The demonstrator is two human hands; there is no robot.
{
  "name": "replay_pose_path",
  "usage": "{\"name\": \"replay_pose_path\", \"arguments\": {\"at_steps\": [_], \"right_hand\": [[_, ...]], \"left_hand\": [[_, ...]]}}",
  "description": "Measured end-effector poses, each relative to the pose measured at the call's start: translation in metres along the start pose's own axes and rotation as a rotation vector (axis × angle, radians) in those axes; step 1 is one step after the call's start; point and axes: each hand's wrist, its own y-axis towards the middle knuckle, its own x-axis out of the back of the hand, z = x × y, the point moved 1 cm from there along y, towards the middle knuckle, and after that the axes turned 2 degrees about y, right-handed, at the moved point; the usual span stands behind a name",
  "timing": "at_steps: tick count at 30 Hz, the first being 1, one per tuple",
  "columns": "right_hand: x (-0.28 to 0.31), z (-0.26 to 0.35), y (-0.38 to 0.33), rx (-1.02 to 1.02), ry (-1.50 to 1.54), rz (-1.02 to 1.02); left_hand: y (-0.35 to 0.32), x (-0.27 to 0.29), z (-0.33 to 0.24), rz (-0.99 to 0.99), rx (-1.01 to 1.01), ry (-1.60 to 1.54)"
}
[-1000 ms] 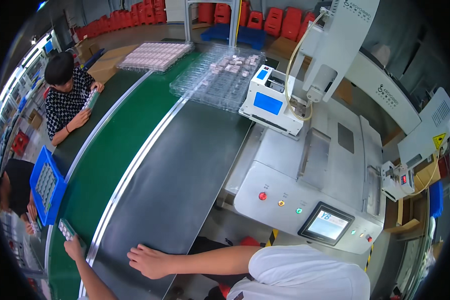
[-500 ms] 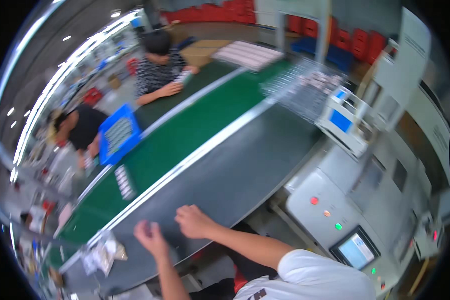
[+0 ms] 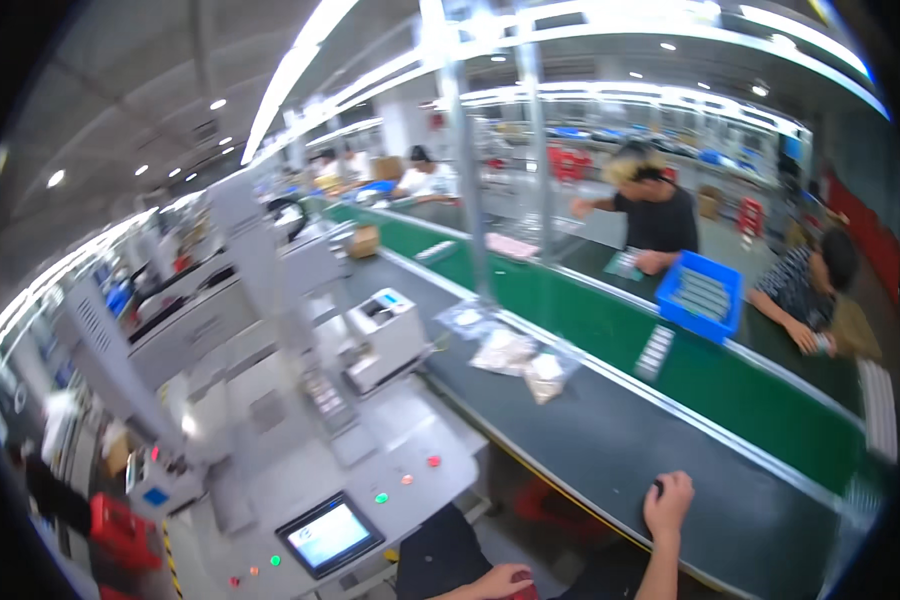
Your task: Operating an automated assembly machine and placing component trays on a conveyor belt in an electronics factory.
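left hand (image 3: 508, 581) lowered; right fingers (image 3: 678, 484) curled, both holds unclear, strip (image 3: 655, 352) well apart

Smooth, matt grey worktop (image 3: 610, 450)

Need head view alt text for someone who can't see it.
Right hand curled over a dark bench; left hand low, by something red. Beyond the bench runs a green belt, with co-workers across it. A machine with a screen stands at left.

Ceiling lights (image 3: 291, 75), cardboard box (image 3: 364, 241), red stools (image 3: 570, 165)
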Motion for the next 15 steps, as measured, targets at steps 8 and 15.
{"name": "replay_pose_path", "arguments": {"at_steps": [8,15], "right_hand": [[-0.011,-0.023,0.051,-0.118,0.168,0.078],[-0.050,-0.079,0.076,-0.079,0.052,-0.092]], "left_hand": [[0.031,-0.042,0.094,0.210,0.118,0.232],[0.019,-0.044,0.095,0.357,0.205,0.206]]}}
